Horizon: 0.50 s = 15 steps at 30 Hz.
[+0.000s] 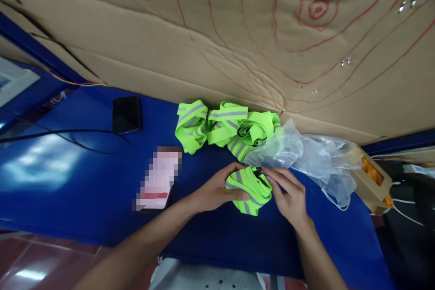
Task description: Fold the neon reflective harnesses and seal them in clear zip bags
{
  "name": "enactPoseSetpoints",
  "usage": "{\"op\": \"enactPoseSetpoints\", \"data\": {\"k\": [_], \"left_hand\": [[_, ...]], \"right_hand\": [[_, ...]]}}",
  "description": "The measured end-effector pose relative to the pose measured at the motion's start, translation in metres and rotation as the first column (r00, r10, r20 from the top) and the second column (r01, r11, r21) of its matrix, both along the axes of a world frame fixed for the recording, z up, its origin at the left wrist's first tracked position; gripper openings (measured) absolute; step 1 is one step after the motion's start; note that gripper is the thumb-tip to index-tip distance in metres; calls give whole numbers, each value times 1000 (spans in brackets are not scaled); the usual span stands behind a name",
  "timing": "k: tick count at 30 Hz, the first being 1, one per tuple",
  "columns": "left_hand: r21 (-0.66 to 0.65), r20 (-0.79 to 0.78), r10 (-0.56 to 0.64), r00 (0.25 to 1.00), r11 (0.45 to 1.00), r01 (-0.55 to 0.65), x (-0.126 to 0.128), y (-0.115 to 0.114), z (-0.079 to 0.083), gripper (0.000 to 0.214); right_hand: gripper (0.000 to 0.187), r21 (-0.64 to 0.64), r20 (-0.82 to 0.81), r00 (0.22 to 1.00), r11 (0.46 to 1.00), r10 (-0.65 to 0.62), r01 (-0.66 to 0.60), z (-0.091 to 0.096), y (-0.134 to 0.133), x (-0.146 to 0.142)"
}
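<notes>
Between my two hands, above the near part of the blue table, is a folded bundle of reflective strap (247, 190), neon yellow-green with grey stripes. My left hand (217, 188) wraps round its left side, thumb across the front. At the bundle's upper right, the fingers of my right hand (288, 190) are pinched by a small black part (261, 176). Just behind lie more bundles of the same strap, one at the left (192, 126), one in the middle (227, 122) and one at the right (260, 128). Clear plastic bags (306, 152) touch the right one.
A blue-covered table (84, 181) carries a phone with a lit screen (158, 179) and a dark phone-like device (126, 113). Black cables (61, 133) cross the left side. An open cardboard box (372, 186) with orange contents stands right. Cardboard with red drawn lines (204, 31) rises behind.
</notes>
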<state>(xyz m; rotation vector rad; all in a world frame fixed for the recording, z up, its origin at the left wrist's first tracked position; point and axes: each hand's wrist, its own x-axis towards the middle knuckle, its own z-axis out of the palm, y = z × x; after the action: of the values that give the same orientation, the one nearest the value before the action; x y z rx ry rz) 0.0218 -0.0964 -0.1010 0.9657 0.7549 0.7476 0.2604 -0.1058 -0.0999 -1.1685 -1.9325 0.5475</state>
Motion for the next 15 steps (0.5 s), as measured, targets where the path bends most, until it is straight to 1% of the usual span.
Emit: {"op": "enactPoseSetpoints", "data": {"k": [3,4,6,8,12,13,15], "left_hand": [[82,-46,30,999,996,-26,0,1,-2,53],[81,-50,26,998,996,-22,1,0,-3,53],[29,-36,12,999,1000,-11,2,-1,-4,51],[-11,-16,15,1000,1000,-16,2,-2,-7,51],[-24,-18,20,1000,999,-20,1,-4,-13,52],[-32,-26,31,999,999,-32,1,-5,-14,54],[-69,-32,66,997,995,-68,1,-6,-15,63]], "right_hand": [[41,-32,7,998,998,56,-56,-2,0,2],[42,-38,12,997,996,79,-78,-2,-1,2],[41,-46,7,996,995,90,-90,-3,-1,0],[37,-58,-11,999,997,41,-41,-3,-1,-3],[30,-61,-34,997,996,-73,71,-3,-2,-10],[30,-47,-40,996,996,-83,81,-4,-3,-11],[34,4,-37,997,998,-65,65,-6,-5,-12]]}}
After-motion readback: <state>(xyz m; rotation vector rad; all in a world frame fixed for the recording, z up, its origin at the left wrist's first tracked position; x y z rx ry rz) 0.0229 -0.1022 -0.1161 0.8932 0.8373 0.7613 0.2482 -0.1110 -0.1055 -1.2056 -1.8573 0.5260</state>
